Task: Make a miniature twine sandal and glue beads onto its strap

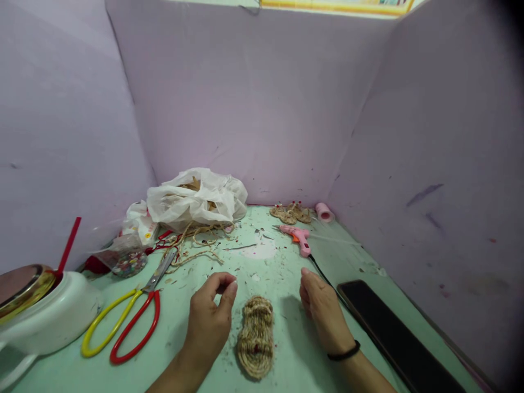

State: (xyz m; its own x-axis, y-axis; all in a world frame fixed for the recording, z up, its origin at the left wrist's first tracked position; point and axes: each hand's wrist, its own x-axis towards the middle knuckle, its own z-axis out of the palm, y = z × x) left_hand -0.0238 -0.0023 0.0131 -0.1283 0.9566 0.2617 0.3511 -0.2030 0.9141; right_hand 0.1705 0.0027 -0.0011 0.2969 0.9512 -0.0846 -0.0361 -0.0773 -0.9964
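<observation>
A small woven jute sole (256, 337), shaped like a tiny sandal, lies flat on the pale green table (270, 256) between my hands. My left hand (210, 319) rests just left of it, fingers curled in with thumb and forefinger close together; I see nothing in them. My right hand (321, 314) rests on its edge to the right of the sole, fingers curled under and hidden from view. A black band circles that wrist. Neither hand touches the sole.
Scissors (131, 319) with one yellow and one red handle lie at the left beside a white pot (45, 314). Behind are loose jute cord (192, 245), a white plastic bag (196, 199), a bead bag (126, 259), a pink glue gun (298, 238), finished jute sandals (291, 213), a pink roll (324, 212). A black phone (393, 333) lies at right.
</observation>
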